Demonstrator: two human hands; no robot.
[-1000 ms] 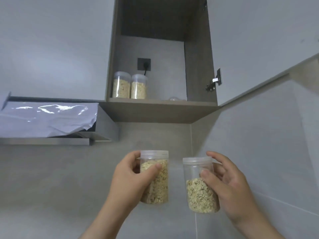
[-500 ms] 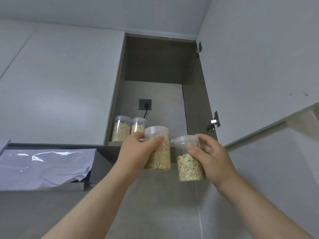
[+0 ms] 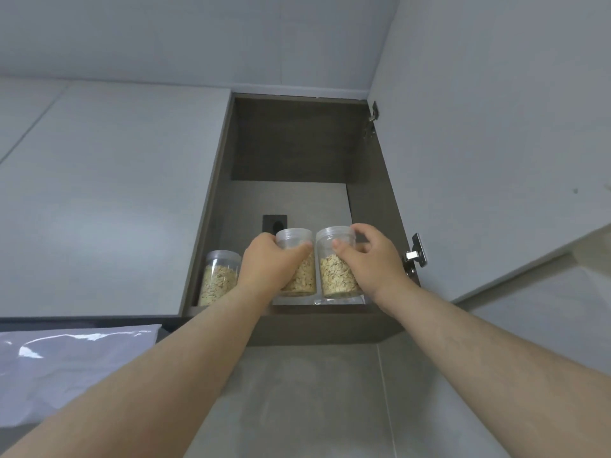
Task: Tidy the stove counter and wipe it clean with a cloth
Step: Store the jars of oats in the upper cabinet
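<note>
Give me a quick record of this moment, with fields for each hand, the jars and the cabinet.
left hand: grips the left jar of oats just below its lid
right hand: grips the right jar of oats near its lid
placement: both jars upright, side by side at the front of the cabinet shelf; contact unclear
third jar: stands on the shelf, left of the left hand
cabinet door: open, at the right

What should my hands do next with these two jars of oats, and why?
Probably slide both a little deeper and let go. The left hand grips the left jar and the right hand grips the right jar, both upright at the front edge of the cabinet shelf, beside a third jar already standing there.
</note>
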